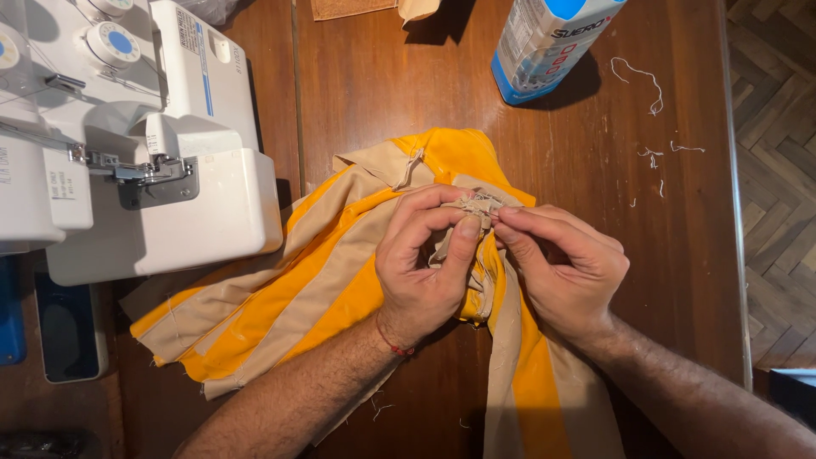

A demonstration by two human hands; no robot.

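While fingers curl, both hands (501, 255) pinch fabric (323, 289).

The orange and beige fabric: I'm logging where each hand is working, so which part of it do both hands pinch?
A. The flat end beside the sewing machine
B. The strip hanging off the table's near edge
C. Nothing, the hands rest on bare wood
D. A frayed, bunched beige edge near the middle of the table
D: the left hand and right hand meet fingertip to fingertip on the frayed beige edge of the orange and beige fabric, away from the white sewing machine.
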